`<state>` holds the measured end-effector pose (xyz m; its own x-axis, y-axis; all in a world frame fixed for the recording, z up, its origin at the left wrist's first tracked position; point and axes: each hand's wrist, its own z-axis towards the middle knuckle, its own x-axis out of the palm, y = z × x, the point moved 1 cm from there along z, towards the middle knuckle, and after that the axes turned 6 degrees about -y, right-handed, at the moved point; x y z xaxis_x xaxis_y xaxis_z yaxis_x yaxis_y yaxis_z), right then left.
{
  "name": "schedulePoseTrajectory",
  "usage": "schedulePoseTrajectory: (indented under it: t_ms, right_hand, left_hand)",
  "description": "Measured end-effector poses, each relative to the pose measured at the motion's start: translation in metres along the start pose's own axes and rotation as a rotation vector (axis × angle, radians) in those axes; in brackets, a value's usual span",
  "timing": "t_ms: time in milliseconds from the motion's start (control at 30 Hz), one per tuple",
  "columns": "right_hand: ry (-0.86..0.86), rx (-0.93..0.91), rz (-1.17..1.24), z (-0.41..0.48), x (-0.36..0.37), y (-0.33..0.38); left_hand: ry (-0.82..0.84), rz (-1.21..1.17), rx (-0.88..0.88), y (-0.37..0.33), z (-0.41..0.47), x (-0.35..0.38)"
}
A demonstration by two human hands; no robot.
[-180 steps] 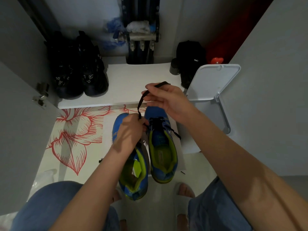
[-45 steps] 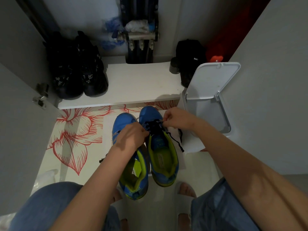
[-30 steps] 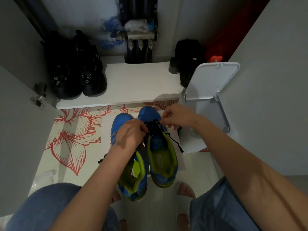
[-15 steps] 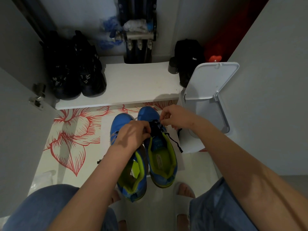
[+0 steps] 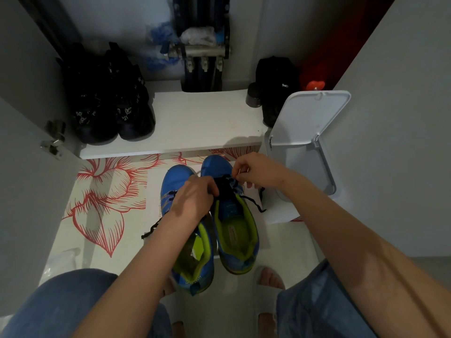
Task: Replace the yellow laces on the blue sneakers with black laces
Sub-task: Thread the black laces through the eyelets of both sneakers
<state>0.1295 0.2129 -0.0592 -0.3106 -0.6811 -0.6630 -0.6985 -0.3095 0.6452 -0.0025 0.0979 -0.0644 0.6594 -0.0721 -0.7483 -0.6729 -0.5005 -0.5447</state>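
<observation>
1. Nearest, at 6 o'clock, are the person's knees in jeans (image 5: 73, 303); the bottom edge cuts them off.
2. In the centre two blue sneakers stand side by side on the floor mat (image 5: 105, 198), toes toward 12 o'clock: the left sneaker (image 5: 174, 179) and the right sneaker (image 5: 235, 236).
3. The left hand (image 5: 195, 198) lies over the lacing of the right sneaker. Its grip is closed, fingers curled, and I judge that it holds the black lace (image 5: 225, 189) there.
4. The right hand (image 5: 256, 173), at 1 o'clock from the left hand, has a narrow pinching grip on the same lace at the sneaker's outer side.
5. What could go wrong, in my judgement:
   - The lace end can slip out of the pinch and fall back through the eyelet, because the tip is thin.
   - An eyelet can be missed, since the hands cover the row.
   - One lace end can come out much shorter than the other if the two sides are pulled unevenly.
6. Hard to see: the fingertips of the left hand, the eyelets, and how many rows are done. I see no yellow laces. The left sneaker shows a dark lace end at 8 o'clock, but its lacing is mostly covered by the arm.
7. Farther, a white bin (image 5: 305, 123) with raised lid stands at 2 o'clock, a white shelf (image 5: 202, 118) at 12 o'clock, and black shoes (image 5: 109, 101) on it at 10 o'clock.
</observation>
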Motion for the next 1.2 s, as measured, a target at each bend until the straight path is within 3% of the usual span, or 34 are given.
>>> schedulePoseTrajectory:
  t_ms: [300,367,467,533,667,733,800,867,1200]
  right_hand:
    - [0.008,-0.013,-0.023,0.001,0.001,0.004]
    - [0.01,-0.012,-0.021,0.001,0.0,0.004]
    - [0.012,0.003,-0.009,0.001,-0.001,0.002]
    - [0.01,0.017,-0.004,0.0,-0.003,0.001]
    - [0.016,0.031,-0.015,-0.001,-0.003,0.002]
    - [0.015,0.032,-0.024,0.0,-0.003,0.003]
    - [0.014,0.032,-0.033,0.001,-0.002,0.003]
    - [0.012,0.029,-0.039,0.002,-0.002,0.004]
    - [0.061,-0.05,-0.102,0.002,-0.004,0.01]
  left_hand:
    - [0.02,-0.065,0.083,-0.002,-0.001,0.002]
    - [-0.008,-0.166,-0.007,-0.001,0.001,0.0]
    - [-0.055,-0.671,-0.354,-0.001,0.004,-0.002]
    - [-0.061,-0.859,-0.465,0.001,0.003,-0.003]
    - [-0.045,-0.763,-0.393,0.006,0.002,-0.005]
    - [-0.049,-0.566,-0.335,0.003,0.002,-0.007]
    - [-0.039,-0.274,-0.172,-0.003,0.001,-0.008]
    - [-0.032,-0.126,-0.013,-0.009,-0.003,-0.009]
    - [-0.12,-0.07,0.023,0.011,-0.008,-0.011]
